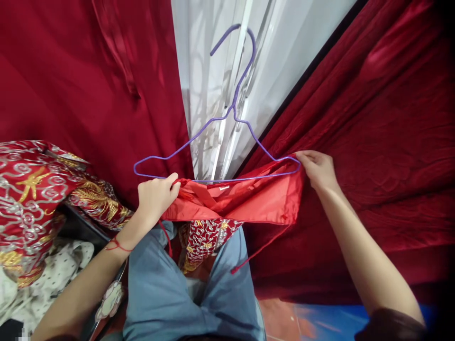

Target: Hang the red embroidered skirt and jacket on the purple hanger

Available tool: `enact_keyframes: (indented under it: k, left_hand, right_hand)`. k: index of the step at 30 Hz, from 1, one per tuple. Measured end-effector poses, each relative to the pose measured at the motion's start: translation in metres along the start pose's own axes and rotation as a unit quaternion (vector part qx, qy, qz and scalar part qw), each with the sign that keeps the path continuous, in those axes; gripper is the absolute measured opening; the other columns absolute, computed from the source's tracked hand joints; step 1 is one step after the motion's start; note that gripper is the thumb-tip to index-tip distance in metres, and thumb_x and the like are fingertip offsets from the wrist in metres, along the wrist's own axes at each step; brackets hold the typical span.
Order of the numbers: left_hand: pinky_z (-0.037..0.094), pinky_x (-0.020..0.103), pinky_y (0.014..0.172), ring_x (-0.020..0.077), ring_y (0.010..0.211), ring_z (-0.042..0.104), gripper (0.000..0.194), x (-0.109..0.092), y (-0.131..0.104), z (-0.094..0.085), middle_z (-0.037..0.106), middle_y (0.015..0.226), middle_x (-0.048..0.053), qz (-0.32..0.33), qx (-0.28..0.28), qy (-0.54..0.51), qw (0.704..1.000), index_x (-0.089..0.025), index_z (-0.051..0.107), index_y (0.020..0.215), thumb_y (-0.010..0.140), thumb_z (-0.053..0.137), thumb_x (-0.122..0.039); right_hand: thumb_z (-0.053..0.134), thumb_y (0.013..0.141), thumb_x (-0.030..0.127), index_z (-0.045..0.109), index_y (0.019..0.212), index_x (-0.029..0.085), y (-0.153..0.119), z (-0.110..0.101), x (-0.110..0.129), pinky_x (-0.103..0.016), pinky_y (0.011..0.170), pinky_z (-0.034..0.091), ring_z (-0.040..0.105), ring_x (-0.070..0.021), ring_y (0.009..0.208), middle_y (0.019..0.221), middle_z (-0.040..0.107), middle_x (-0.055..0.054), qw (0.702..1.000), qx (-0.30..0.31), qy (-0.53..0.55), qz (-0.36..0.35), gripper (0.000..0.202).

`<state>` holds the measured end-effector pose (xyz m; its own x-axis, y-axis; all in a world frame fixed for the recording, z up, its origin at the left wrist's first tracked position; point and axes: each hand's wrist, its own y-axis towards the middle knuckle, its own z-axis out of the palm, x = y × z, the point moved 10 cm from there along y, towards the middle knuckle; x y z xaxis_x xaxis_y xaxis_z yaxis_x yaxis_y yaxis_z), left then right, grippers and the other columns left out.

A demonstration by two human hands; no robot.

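Note:
A purple wire hanger [234,102] with its hook up is at the middle of the view. Its lower bar lies along the top opening of a red garment [263,201], and its right end reaches into the garment's corner. My left hand [156,196] is closed on the garment's left top edge, just under the bar. At the right corner, my right hand [316,166] pinches the fabric beside the hanger's end. Below hangs an embroidered red, silver and gold part [213,239], between my knees. Two thin red cords dangle from the garment.
Deep red curtains [384,189] hang on both sides of a white sheer panel [291,42]. An embroidered red and gold cloth [39,199] lies at the left, over a dotted white cloth [60,270]. Tiled floor [280,317] shows at the bottom.

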<state>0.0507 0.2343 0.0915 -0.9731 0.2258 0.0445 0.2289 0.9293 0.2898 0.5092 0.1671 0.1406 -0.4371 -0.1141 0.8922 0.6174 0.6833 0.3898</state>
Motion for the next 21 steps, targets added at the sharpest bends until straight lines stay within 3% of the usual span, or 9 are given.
enact_keyframes:
  k: [6,12,16,21]
  left_hand:
    - [0.033,0.029,0.061,0.0306,0.08,0.071,0.044,-0.007,-0.004,0.002,0.074,0.083,0.015,-0.015,0.017,-0.005,1.0,-0.024,0.069,0.115,0.098,0.032,-0.041]
    - [0.034,0.029,0.06,0.0313,0.079,0.071,0.044,-0.019,-0.004,0.0,0.073,0.082,0.015,-0.012,0.011,-0.013,1.0,-0.023,0.07,0.114,0.097,0.033,-0.038]
    - [0.033,0.029,0.059,0.0304,0.078,0.071,0.041,-0.023,-0.005,-0.002,0.073,0.082,0.014,0.002,0.008,-0.013,1.0,-0.023,0.071,0.107,0.096,0.033,-0.035]
    - [0.034,0.029,0.058,0.0314,0.077,0.072,0.043,-0.029,-0.015,0.0,0.073,0.079,0.016,0.004,0.042,-0.018,0.999,-0.02,0.068,0.113,0.098,0.03,-0.033]
  right_hand:
    - [0.065,0.084,0.021,0.073,0.091,0.013,-0.029,-0.02,0.03,-0.025,0.062,0.042,0.062,-0.0143,0.067,0.084,0.075,-0.01,0.992,-0.002,-0.112,-0.05,0.014]
    - [0.061,0.086,0.018,0.075,0.093,0.011,-0.062,-0.035,0.081,-0.023,0.062,0.043,0.066,-0.0156,0.067,0.083,0.076,-0.013,0.945,-0.017,-0.299,-0.129,0.017]
    - [0.061,0.085,0.014,0.076,0.093,0.01,-0.055,-0.032,0.101,-0.023,0.06,0.043,0.065,-0.0152,0.063,0.08,0.076,-0.013,0.936,-0.045,-0.32,-0.141,0.017]
    - [0.061,0.082,0.009,0.075,0.088,0.01,-0.038,-0.008,0.117,-0.025,0.059,0.041,0.062,-0.0146,0.058,0.076,0.075,-0.013,0.935,-0.045,-0.318,-0.148,0.015]
